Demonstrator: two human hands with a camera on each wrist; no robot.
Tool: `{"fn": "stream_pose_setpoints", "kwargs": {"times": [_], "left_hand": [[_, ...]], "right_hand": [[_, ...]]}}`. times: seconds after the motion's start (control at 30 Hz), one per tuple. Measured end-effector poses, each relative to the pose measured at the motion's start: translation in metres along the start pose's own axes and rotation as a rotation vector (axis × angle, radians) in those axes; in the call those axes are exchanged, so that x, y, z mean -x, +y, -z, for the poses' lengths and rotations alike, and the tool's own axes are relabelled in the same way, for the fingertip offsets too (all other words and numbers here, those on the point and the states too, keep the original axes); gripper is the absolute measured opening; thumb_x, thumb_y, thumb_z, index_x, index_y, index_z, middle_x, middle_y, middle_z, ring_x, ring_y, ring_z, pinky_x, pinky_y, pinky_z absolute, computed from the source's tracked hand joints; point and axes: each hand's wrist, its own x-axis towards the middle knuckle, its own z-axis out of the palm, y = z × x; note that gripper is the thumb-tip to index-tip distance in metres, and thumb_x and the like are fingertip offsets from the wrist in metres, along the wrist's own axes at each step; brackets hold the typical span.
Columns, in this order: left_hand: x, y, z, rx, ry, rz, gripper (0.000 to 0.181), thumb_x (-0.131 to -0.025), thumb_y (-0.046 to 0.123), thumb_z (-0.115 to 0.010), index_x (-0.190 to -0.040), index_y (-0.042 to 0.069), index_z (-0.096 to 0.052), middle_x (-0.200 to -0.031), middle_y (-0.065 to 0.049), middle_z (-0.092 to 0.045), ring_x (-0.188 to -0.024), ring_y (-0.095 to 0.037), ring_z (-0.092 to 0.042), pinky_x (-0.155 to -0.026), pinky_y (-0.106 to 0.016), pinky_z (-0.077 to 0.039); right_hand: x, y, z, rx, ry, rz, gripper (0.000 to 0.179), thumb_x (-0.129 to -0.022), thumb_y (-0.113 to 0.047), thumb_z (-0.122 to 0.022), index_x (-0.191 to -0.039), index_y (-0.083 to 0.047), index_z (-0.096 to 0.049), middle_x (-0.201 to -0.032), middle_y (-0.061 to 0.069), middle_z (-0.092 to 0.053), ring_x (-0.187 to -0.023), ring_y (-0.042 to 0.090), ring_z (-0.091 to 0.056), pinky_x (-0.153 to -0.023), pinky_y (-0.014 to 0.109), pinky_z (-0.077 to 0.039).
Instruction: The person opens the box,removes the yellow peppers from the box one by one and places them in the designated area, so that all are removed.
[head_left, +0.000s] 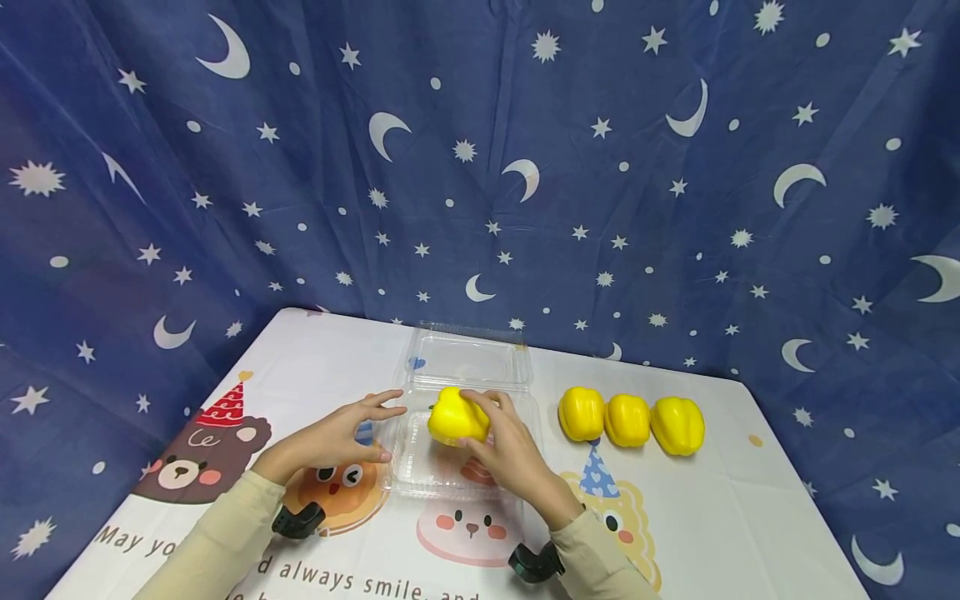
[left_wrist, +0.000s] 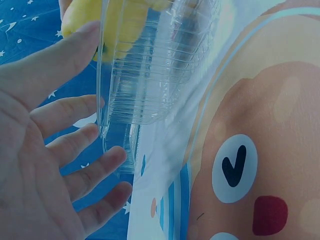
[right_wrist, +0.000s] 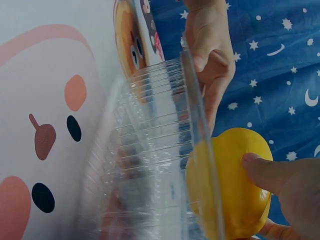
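Note:
A yellow bell pepper (head_left: 452,417) is gripped between the thumb and fingers of my right hand (head_left: 507,446), over the near half of a clear plastic clamshell box (head_left: 420,477). In the right wrist view the pepper (right_wrist: 240,185) sits at the box's rim, with the thumb pressing its side. My left hand (head_left: 341,433) is spread at the box's left edge, thumb and fingers apart. The left wrist view has its fingertips right at the clear rim (left_wrist: 101,75), holding nothing. The box's lid (head_left: 468,358) lies folded back, away from me.
To the right of the box, three more yellow bell peppers (head_left: 627,420) stand in a row on the white printed tablecloth (head_left: 720,517). A blue curtain (head_left: 480,208) with moons and stars hangs behind the table's far edge. Black wrist bands show under both sleeves.

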Motion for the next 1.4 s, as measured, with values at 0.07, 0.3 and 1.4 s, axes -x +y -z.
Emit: {"fn": "stream_pose_setpoints", "kwargs": {"times": [0.07,0.3,1.4], "left_hand": [[0.0,0.0,0.0,0.0,0.002,-0.004,0.067,-0.088,0.024,-0.079,-0.146,0.003,-0.053,-0.166,-0.015,-0.03,-0.149,-0.061,-0.017,-0.114,-0.075,-0.026],[0.001,0.001,0.0,0.003,0.003,-0.008,0.067,-0.088,0.024,-0.079,-0.146,0.003,-0.053,-0.166,-0.016,-0.03,-0.15,-0.058,-0.018,-0.114,-0.074,-0.027],[-0.001,-0.003,-0.001,0.015,-0.001,-0.011,0.068,-0.087,0.021,-0.079,-0.146,0.002,-0.052,-0.166,-0.014,-0.03,-0.152,-0.053,-0.019,-0.114,-0.071,-0.032]], "right_hand": [[0.001,-0.001,0.002,-0.006,0.004,0.002,0.068,-0.086,-0.015,-0.081,-0.146,-0.024,-0.052,-0.137,0.012,-0.052,-0.112,0.029,-0.061,-0.1,0.049,-0.055],[0.005,-0.003,0.008,-0.008,0.03,0.014,0.069,-0.085,-0.013,-0.082,-0.146,-0.024,-0.052,-0.137,0.012,-0.052,-0.109,0.027,-0.06,-0.097,0.045,-0.056],[0.027,0.006,0.033,0.014,0.172,-0.001,0.069,-0.079,-0.011,-0.086,-0.142,-0.022,-0.057,-0.134,0.01,-0.057,-0.105,0.02,-0.061,-0.084,0.034,-0.054]]}}
